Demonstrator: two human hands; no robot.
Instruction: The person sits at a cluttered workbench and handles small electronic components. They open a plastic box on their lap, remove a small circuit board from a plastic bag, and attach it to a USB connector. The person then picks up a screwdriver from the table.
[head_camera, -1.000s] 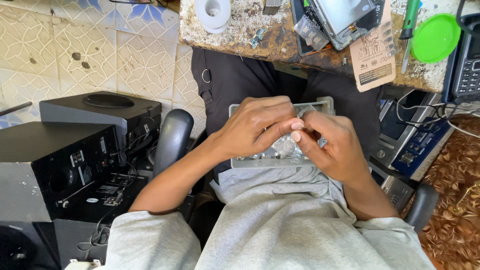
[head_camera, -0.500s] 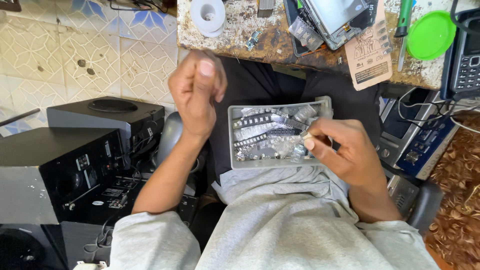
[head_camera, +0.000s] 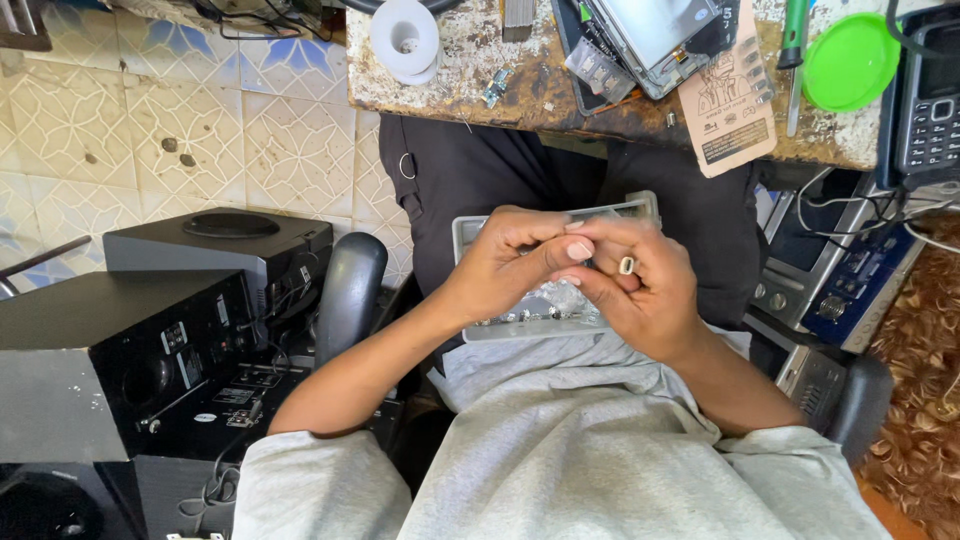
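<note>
Both my hands meet over the grey parts tray (head_camera: 470, 232) on my lap: left hand (head_camera: 505, 262) and right hand (head_camera: 645, 290) pinch a small clear packet (head_camera: 566, 296) (contents unclear) between fingertips.

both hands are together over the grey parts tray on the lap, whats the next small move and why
Probably ease the fingertips apart just above the grey parts tray. The left hand and right hand meet fingertip to fingertip over it, pinching something too small to make out, so anything that slips should land in the tray, not on the lap.
</note>
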